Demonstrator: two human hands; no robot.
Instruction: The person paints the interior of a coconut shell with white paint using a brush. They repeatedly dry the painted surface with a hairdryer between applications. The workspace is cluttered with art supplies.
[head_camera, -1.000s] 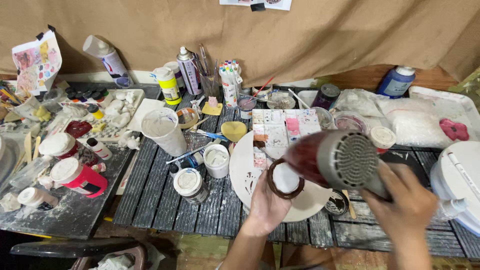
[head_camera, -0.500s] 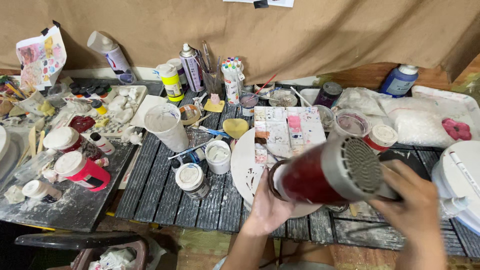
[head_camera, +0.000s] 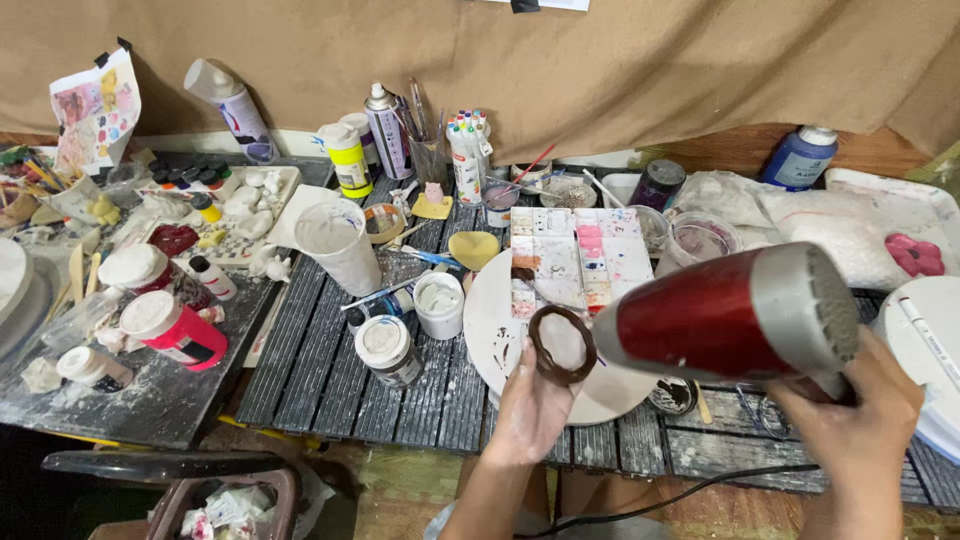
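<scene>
Dark slatted surface (head_camera: 330, 370) crowded with paint pots, brown cloth backdrop (head_camera: 620, 70) behind it, left hand (head_camera: 530, 405) holding small brown-rimmed dish (head_camera: 562, 345), right hand (head_camera: 860, 420) gripping red hair dryer (head_camera: 730, 315) beside the dish

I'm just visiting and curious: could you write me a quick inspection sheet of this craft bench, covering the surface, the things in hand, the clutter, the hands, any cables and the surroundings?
Surface: dark slatted table, paint-stained, crowded.
Things in hand: red hair dryer aimed at a small brown-rimmed round piece held over a round white board.
Clutter: paint palette, white cup, small paint jars, spray can, marker pens, pink-bodied jar, blue bottle.
Hands: left hand holds the round piece; right hand grips the dryer.
Cables: black cord trailing below the table edge.
Surroundings: brown cloth backdrop; bin of scraps beneath.
</scene>
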